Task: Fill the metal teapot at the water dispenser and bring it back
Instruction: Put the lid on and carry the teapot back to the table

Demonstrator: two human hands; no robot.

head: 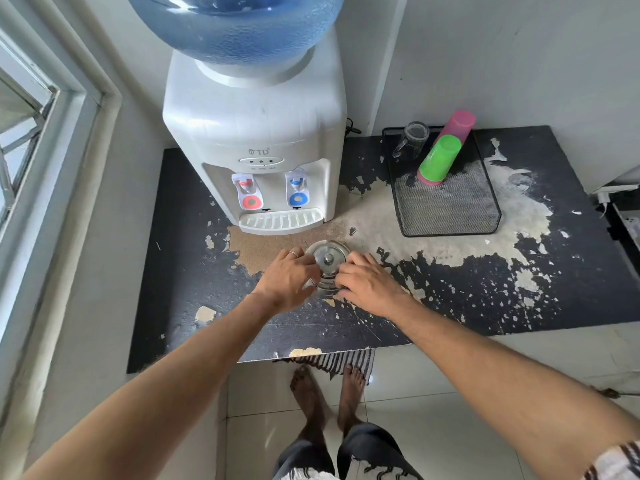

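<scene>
A shiny metal teapot [327, 259] with its knobbed lid on stands on the worn black table [194, 282], just in front of the water dispenser [254, 140]. My left hand [289, 277] wraps the teapot's left side and my right hand [367, 282] its right side, hiding most of the body. The dispenser is white with a blue bottle [239, 26] on top, a red tap [246, 192] on the left, a blue tap [296, 190] on the right and a drip tray [280, 221] below them.
A black mesh tray [446, 206] at the back right holds a glass mug [412, 138] and stacked green and pink cups [441, 159]. A window frame [45, 140] runs along the left. My bare feet [325, 400] stand on the tiled floor at the table's front edge.
</scene>
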